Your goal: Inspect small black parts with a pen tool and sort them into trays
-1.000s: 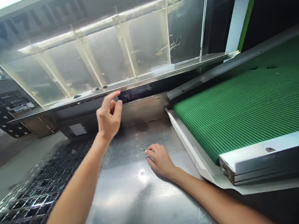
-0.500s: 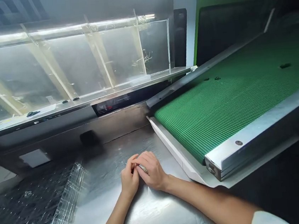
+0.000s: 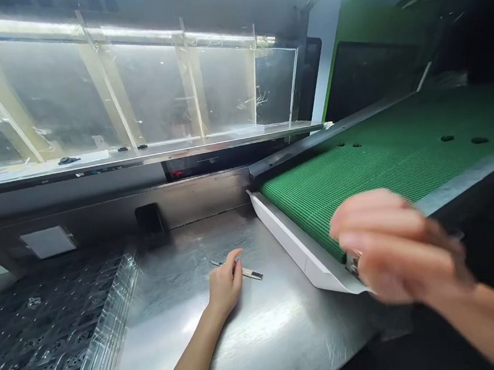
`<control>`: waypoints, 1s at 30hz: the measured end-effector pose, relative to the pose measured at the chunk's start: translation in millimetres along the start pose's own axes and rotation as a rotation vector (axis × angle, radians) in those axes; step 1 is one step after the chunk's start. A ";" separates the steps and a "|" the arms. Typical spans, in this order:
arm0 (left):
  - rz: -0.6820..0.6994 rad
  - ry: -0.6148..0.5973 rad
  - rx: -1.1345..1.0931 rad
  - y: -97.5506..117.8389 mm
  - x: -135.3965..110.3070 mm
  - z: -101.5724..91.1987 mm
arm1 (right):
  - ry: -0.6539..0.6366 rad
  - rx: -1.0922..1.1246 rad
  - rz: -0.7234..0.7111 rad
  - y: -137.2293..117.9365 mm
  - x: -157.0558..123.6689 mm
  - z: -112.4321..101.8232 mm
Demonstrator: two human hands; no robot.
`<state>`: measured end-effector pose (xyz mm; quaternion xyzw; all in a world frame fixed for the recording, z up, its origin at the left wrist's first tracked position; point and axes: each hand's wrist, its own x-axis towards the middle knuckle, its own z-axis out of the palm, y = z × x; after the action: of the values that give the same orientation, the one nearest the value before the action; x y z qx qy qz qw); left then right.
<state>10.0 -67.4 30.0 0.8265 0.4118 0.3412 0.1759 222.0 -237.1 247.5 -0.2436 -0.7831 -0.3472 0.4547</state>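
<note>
Reference landmark: the steel table (image 3: 254, 337), a flat reflective sheet-metal surface in the lower centre of the view.

Left hand (image 3: 224, 284): rests palm down on the steel table, near its middle. The fingers are extended and held close together, and the fingertips (image 3: 235, 255) lie on a thin metal tool (image 3: 238, 269). The tool is not pinched; it lies flat on the table under the fingertips, with a pointed end projecting to the left of the hand and a pale handle end projecting to the right.

Right hand (image 3: 394, 246): raised clear of the steel table, above its right edge and in front of the near end of the conveyor. It is heavily blurred. The fingers appear loosely extended and close together; whether anything is held cannot be told.

Green conveyor belt (image 3: 381, 165): adjoins the right side of the steel table and slopes up and away from it. A white guard plate (image 3: 293, 245) runs along the belt edge facing the table. Several small dark parts (image 3: 447, 138) lie on the belt, well apart from the table.

Clear plastic trays (image 3: 100, 347): stacked at the left edge of the steel table, over a dark gridded surface.

Transparent guard panels (image 3: 153, 89): stand on a ledge behind the steel table
</note>
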 end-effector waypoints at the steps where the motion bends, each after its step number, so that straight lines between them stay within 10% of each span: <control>1: 0.004 -0.003 0.004 -0.7 0.4 1.0 | -0.061 -0.088 -0.053 23.4 8.2 -14.8; 4: 0.019 -0.013 0.024 -3.4 1.9 5.0 | -0.443 -0.329 0.030 116.9 16.0 -48.5; 8: 0.020 -0.027 0.043 -4.8 3.1 8.6 | -1.120 -0.544 0.642 261.7 -9.4 -76.7; 12: 0.010 -0.035 0.053 -4.4 2.8 8.1 | -1.182 -0.674 0.851 358.1 -42.9 -83.6; 21: -0.044 -0.024 -0.024 -6.3 3.9 6.8 | -1.093 -0.608 0.909 390.1 -98.5 -73.5; 30: -0.077 -0.042 -0.034 -1.8 2.6 4.8 | -1.041 -0.568 0.902 399.7 -89.0 -45.4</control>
<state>13.5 -64.3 26.7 0.8139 0.4336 0.3236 0.2117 567.0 -21.8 313.6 -0.7826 -0.6013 -0.1556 0.0427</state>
